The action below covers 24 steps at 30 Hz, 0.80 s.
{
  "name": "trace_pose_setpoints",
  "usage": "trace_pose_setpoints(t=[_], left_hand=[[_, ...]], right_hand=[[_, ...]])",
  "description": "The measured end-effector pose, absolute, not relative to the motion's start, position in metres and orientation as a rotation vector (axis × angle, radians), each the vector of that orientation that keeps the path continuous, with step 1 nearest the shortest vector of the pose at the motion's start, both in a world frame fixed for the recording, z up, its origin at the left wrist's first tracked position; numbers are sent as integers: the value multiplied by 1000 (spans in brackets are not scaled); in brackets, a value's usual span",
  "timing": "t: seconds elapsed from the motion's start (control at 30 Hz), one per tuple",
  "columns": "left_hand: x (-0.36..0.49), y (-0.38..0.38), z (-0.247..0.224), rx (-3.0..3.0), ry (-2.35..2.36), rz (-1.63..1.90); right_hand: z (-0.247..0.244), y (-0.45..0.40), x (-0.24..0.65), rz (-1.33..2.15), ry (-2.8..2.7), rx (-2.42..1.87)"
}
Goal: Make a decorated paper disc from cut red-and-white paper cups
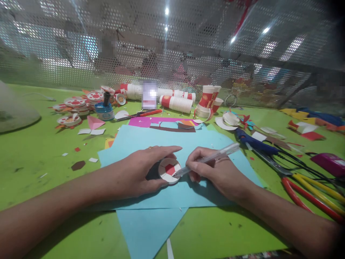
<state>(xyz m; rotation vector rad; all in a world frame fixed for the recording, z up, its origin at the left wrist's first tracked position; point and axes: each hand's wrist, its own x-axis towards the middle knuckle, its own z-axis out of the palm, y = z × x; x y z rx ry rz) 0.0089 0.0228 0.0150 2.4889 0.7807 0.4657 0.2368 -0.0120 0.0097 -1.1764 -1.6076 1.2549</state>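
My left hand (142, 169) is curled around the edge of a small round white disc (164, 176), thumb at the near side and fingers at the far side. A red hexagon (170, 169) sits at the disc's centre, with thin dark lines running out from it. Between the thumb and fingers of my right hand (207, 167) is a clear-barrelled pen (222, 152), slanted so its tip meets the disc near the hexagon's lower right. Beneath both hands lie light blue paper sheets (140, 144).
Scissors (280, 167) and a blue glue gun (253, 141) lie at the right. Behind the paper are stacked paper cups (176, 104), a blue pot (104, 111) and red-and-white discs (77, 103). Paper scraps dot the green table (54, 183). A perforated screen (129, 54) rises behind.
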Motion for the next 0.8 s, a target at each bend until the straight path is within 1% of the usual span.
trace_pose_setpoints(t=[0.8], left_hand=[[9,23,18,2479,726,423]], right_hand=[[15,-13,236,1272,-1635,-1271]])
